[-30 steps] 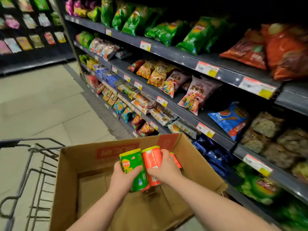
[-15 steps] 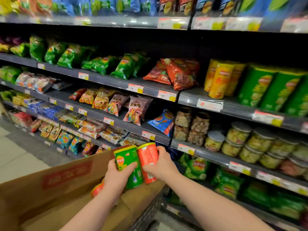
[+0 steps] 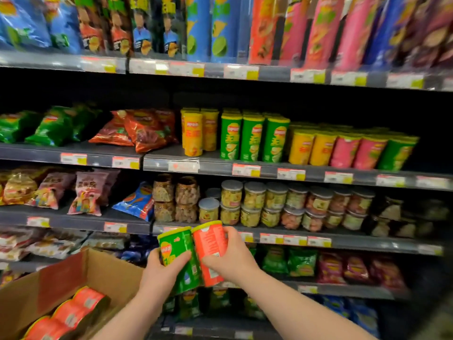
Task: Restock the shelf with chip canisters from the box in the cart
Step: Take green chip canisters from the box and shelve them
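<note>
My left hand [image 3: 163, 271] grips a short green chip canister [image 3: 180, 244], and my right hand [image 3: 232, 256] grips an orange-red canister [image 3: 210, 244] pressed against it. Both are held upright in front of the lower shelves, above the box's right corner. The open cardboard box [image 3: 81, 273] sits at the lower left with a row of orange-red canisters [image 3: 73, 312] lying in it. On the shelf [image 3: 269, 168] higher up stand yellow, green and pink canisters [image 3: 252, 138] of the same short kind.
Tall chip tubes [image 3: 294, 30] fill the top shelf. Snack bags [image 3: 134, 130] lie left of the canisters. Clear jars with grey lids [image 3: 277, 204] stand one shelf below them. More bags fill the lowest shelves. Price tags line every shelf edge.
The view has swung up and right from the box to the shelves. Both hands have risen with the two canisters out of the box toward the shelving.
</note>
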Motion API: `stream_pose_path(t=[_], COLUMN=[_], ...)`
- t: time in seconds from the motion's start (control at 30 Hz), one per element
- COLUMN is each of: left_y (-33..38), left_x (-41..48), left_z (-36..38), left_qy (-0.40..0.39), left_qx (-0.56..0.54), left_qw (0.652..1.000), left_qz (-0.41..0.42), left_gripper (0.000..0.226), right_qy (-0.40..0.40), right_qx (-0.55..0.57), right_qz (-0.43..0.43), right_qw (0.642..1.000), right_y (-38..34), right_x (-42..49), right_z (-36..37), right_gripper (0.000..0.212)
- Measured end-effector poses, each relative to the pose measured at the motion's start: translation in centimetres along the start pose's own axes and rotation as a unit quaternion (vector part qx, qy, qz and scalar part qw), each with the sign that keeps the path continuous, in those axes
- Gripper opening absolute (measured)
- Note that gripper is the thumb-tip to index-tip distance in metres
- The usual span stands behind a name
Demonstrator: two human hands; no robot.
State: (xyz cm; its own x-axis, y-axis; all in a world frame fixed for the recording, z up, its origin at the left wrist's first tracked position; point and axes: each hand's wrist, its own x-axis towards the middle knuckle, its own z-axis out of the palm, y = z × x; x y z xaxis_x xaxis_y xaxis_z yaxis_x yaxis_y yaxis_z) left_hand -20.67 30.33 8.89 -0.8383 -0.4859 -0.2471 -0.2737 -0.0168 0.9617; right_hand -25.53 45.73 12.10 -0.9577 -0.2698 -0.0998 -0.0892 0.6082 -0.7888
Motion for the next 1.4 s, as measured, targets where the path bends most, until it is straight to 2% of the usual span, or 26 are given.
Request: stream_pose_path(t=[0.3, 0.43, 0.53, 1.0, 1.4], left_y=[2.5, 2.5, 2.7, 4.5, 9.2], left_x=[-6.8, -9.1, -11.3, -16.0, -11.6], left_z=[17.9, 24.5, 28.9, 43.4, 56.5], left_qy=[-0.097, -0.152, -0.181, -0.321, -0.387], left_qx=[0.001, 0.011, 0.013, 0.041, 0.033], left_qw=[0.995, 0.988, 0.983, 0.945, 0.917], left_qz=[0.025, 0.037, 0.040, 0.057, 0.091], left_gripper=[0.052, 0.058, 0.052, 0.048, 0.048], right_qy=[0.097, 0.140, 0.168, 0.268, 0.334], right_qx=[0.025, 0.020, 0.007, 0.048, 0.045], right_qz=[0.039, 0.057, 0.074, 0.147, 0.167], right_qw=[0.994, 0.988, 0.983, 0.951, 0.926], right_y=[10.9, 14.9, 17.6, 26.1, 30.3], right_x=[-4.5, -7.1, -9.1, -13.8, -7.8], right_z=[-15.2, -21.0, -24.5, -34.8, -45.3], right_gripper=[0.089, 0.078, 0.082, 0.096, 0.091])
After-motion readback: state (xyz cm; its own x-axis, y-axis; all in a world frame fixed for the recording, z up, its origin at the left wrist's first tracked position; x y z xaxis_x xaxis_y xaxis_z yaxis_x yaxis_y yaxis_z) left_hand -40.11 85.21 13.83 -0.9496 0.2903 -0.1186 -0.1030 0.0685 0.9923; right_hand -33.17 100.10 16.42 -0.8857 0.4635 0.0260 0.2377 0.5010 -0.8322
